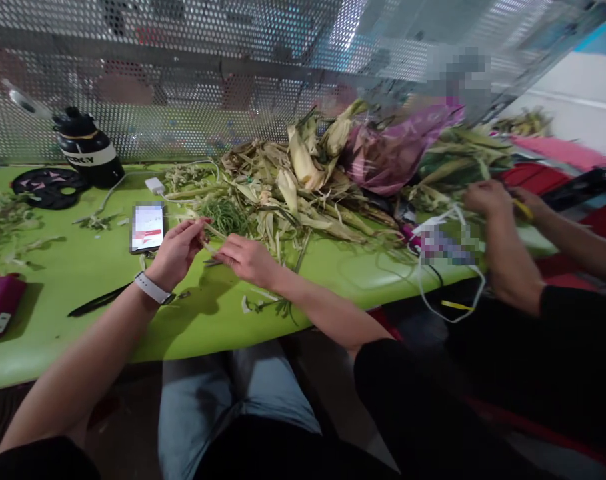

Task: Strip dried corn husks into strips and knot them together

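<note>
Left hand (pixel 175 247) and right hand (pixel 247 260) are each closed in a pinch, gripping one thin, pale strip (pixel 209 248) of plant matter between the fingertips. It is held up over the near part of the green tabletop (pixel 343 287). Across the back lies a broad heap of husks (pixel 287 190), with a translucent purple bag (pixel 397 157) at its right side. By the look of it, the heap is what is left to go through, and it is plenty. In front of the heap, just beyond the hands, sits a tuft of fine green shreds (pixel 225 217); this may be a finished share, though that is unsure. A lit phone (pixel 147 228) lies just to the left of the left hand. Small scraps (pixel 257 303) litter the tabletop nearer than the right hand, probably from pieces already dealt with. Smallest is the strip, which seems partway through handling. Its long axis runs roughly sideways, from left fingertips to right, dipping slightly toward the person at the right end. Which end is the tip cannot be told.
</note>
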Tool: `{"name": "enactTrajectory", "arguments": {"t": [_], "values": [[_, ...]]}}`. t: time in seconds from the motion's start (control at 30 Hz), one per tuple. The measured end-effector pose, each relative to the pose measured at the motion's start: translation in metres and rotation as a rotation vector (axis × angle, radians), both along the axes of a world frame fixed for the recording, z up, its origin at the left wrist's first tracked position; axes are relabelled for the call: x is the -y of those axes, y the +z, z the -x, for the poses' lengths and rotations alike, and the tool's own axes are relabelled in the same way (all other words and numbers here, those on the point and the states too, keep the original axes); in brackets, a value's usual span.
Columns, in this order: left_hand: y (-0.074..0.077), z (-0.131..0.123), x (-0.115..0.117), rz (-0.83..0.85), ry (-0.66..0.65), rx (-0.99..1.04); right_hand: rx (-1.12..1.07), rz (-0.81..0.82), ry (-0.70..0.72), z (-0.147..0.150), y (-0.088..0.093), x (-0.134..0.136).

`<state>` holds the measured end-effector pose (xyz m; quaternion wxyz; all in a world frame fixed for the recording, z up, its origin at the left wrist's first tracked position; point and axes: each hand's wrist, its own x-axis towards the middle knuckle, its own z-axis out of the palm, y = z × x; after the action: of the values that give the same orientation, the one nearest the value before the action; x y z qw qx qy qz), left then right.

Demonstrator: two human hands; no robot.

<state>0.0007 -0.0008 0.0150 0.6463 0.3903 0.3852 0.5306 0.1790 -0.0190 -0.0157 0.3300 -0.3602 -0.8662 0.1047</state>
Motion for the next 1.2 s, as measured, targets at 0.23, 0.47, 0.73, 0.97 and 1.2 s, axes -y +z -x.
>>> {"name": "enactTrajectory", "arguments": {"t": [0.23, 0.47, 0.73, 0.97, 1.2], "values": [[-0.010, -0.004, 0.003, -0.135, -0.086, -0.278, -0.210, -0.155, -0.080, -0.008, 0.006, -0.005], [-0.009, -0.009, 0.008, -0.050, -0.151, -0.237, -0.418, 0.014, -0.227, -0.006, 0.002, -0.010], [-0.008, -0.010, 0.009, 0.152, -0.265, 0.009, -0.501, 0.226, -0.128, -0.007, 0.004, -0.011], [-0.014, -0.011, 0.002, 0.162, -0.166, 0.172, -0.472, 0.384, -0.145, -0.007, 0.007, -0.010], [-0.015, -0.012, 0.006, 0.089, -0.171, 0.028, -0.466, 0.374, -0.176, -0.010, 0.007, -0.014]]}}
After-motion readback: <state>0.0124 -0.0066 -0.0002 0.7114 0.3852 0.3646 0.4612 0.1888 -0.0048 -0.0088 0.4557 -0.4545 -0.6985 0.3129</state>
